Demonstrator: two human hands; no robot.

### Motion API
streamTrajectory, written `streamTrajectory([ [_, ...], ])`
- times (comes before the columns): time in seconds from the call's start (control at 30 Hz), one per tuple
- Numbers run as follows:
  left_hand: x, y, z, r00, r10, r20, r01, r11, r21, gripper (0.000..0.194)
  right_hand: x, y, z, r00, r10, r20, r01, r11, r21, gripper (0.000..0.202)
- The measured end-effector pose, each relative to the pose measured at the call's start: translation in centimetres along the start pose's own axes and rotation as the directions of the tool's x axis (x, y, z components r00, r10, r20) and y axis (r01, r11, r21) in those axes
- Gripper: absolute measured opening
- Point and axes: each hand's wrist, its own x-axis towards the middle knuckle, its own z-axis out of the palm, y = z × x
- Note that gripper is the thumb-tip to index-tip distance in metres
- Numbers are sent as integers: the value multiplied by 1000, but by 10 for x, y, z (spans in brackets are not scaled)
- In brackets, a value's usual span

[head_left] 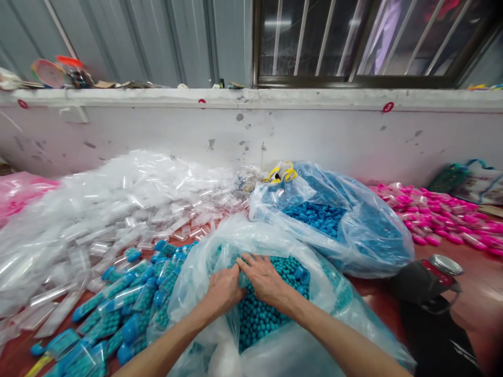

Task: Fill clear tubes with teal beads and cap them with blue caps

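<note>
Left hand: My left hand [223, 289] is curled at the center of the dial, inside the mouth of the bead bag [186, 277]. I can't tell whether it grips anything.
Right hand: My right hand [264, 278] meets it from the right, palm down, fingers partly bent and tips touching the left hand; a grip is hidden from me.
Teal beads: The loose teal beads [261, 319] lie in the bag under my hands, mostly from 3 to 6 o'clock, a large amount by my view.
Blue cap: One blue cap [302, 274] sits on them at 3.
Filled tubes: At 8 to 9, capped tubes of teal beads [128, 297] are heaped beside the bag.
Clear tubes: At 10, a bigger spread of clear tubes [131, 209] shows no beads that I can make out, so I judge many unfilled.
Blue bag: At 2, just behind, a second bag [377, 243] holds blue pieces [322, 215].
Farther right: Near 3, a silver-lidded container [445, 266] and a pink pile [440, 214] share the red table [481, 290].
</note>
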Motion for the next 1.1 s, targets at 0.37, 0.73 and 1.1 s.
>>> streamTrajectory([
  [0.37,6,2,3,936,312,163,-306,950,-59,25,-24,19,10,994,-89,59,98,979,-177,19],
  [0.73,38,-22,-8,999,-4,44,26,869,-494,44,3,26,-16,964,261,-59,-247,952,181,25],
  [1.1,24,-9,2,815,384,434,199,517,-832,37,-15,4,0,993,22,112,-69,898,434,36],
])
